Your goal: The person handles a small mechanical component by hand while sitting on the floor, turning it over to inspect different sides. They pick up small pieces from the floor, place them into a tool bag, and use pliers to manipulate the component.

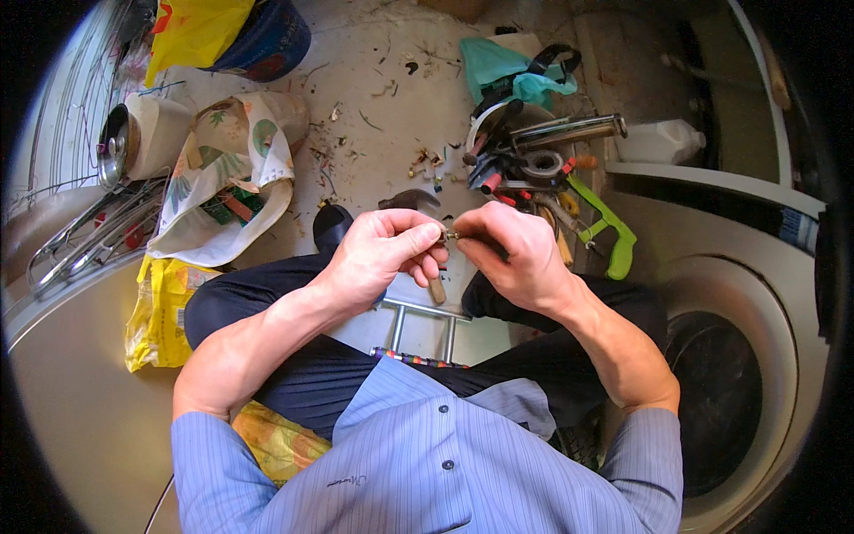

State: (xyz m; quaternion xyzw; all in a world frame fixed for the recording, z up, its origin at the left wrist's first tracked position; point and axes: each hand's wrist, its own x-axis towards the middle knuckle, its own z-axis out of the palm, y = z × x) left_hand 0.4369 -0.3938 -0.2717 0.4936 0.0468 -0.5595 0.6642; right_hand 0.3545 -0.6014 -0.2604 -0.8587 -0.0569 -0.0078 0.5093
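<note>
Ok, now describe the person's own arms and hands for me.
The left hand and right hand are bare, with no gloves. The left forearm and right forearm are uncovered, and no watch or bracelet shows. The left sleeve and right sleeve are short, light blue with fine darker stripes, ending near the elbows.

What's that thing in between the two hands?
A small metal piece, pinched by the left hand and the right hand. The head view shows it, too small to name exactly.
</note>
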